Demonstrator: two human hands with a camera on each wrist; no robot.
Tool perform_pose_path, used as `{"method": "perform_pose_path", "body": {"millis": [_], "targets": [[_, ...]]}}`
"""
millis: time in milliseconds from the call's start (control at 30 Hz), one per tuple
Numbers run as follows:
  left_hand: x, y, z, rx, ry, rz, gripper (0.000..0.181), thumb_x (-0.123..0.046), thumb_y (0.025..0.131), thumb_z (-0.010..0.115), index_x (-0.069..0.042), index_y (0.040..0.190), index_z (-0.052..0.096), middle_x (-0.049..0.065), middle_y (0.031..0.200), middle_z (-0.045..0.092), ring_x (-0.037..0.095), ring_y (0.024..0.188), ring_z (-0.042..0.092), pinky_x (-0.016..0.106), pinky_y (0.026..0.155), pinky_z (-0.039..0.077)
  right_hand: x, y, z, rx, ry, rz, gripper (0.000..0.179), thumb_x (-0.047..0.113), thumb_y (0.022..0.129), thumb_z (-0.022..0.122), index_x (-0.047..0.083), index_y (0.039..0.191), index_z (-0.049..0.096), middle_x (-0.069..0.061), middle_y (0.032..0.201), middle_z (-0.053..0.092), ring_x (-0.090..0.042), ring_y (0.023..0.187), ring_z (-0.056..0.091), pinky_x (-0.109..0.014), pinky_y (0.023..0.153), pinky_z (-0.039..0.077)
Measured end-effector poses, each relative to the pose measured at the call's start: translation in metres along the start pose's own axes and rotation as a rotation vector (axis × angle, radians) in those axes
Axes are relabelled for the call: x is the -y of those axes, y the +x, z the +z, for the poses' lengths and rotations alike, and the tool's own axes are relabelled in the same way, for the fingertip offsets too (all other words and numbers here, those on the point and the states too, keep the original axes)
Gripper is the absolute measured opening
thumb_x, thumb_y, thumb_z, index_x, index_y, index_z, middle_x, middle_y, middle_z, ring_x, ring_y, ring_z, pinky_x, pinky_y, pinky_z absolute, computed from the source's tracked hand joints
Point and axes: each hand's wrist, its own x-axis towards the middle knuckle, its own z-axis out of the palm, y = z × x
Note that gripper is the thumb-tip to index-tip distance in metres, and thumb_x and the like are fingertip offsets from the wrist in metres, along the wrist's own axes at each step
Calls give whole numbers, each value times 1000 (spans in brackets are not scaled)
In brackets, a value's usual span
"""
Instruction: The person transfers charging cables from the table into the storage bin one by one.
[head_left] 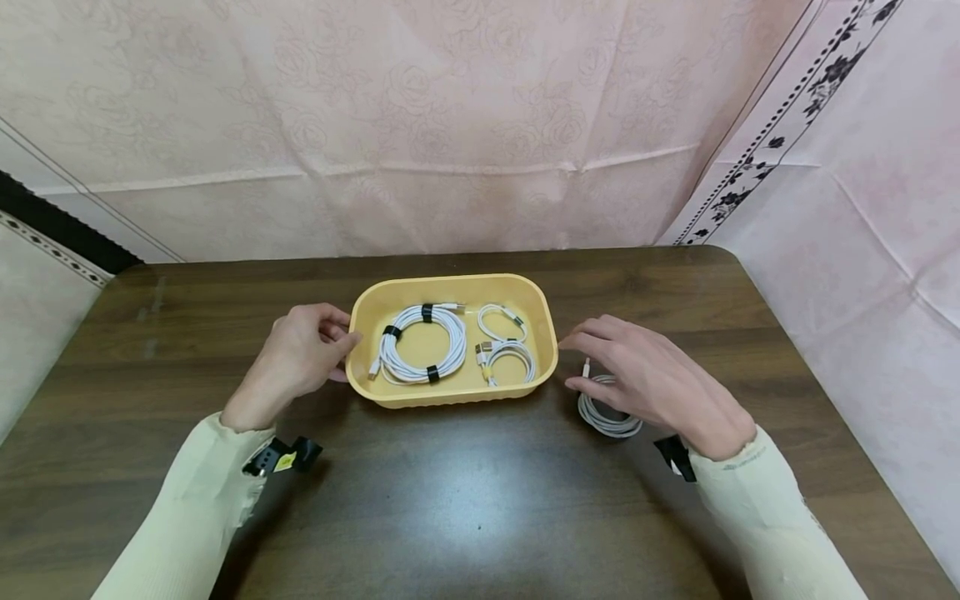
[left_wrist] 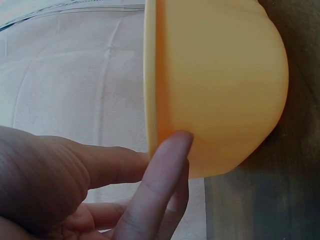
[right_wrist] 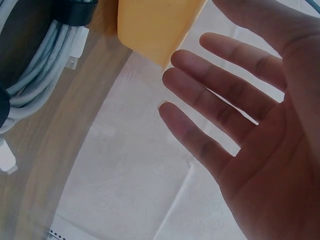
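A yellow plastic bin (head_left: 450, 288) stands on the table with coiled cables inside. My left hand (head_left: 303, 354) pinches the rim at its left end, thumb at the edge and fingers against the outer wall. On the bin's left side lies a large white cable coil (head_left: 459, 342) with black straps. Two smaller white coils lie on the right, one upper (head_left: 482, 315) and one lower (head_left: 530, 365). My right hand (head_left: 645, 375) hovers with fingers extended by the bin's right end, partly covering a grey-white cable coil (head_left: 611, 427) on the table. That coil's black straps show in the right wrist view.
The brown wooden table (head_left: 450, 517) has a rounded far right corner. Behind it hangs a pale floral cloth (head_left: 420, 125), and another patterned cloth (head_left: 862, 208) drops along the right side. Each wrist wears a black strap, such as the left strap (head_left: 281, 457).
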Motion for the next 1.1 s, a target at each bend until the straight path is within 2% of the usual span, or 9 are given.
{"method": "perform_pose_path", "body": {"millis": [467, 633, 1100], "targets": [[0, 0, 0, -1, 2, -5, 32, -13, 104, 57, 6, 129, 56, 22, 110, 63, 19, 77, 71, 37, 71, 67, -2, -6, 4, -20, -13, -18, 35, 30, 86, 84, 13, 114, 72, 3, 106, 67, -10, 93, 63, -31, 81, 59], [0, 1, 1, -13, 16, -8, 33, -14, 104, 59, 7, 130, 56, 21, 108, 63, 16, 74, 71, 36, 70, 67, -2, -9, 5, -19, -18, -19, 29, 30, 87, 83, 15, 109, 72, 3, 104, 66, -10, 93, 62, -30, 80, 58], [0, 1, 0, -15, 20, -7, 33, -13, 104, 58, 7, 130, 56, 21, 108, 63, 16, 72, 71, 37, 70, 67, -4, -17, 6, 4, -22, 1, 27, 31, 89, 81, 14, 108, 72, 2, 103, 66, -10, 94, 63, -32, 82, 59]]}}
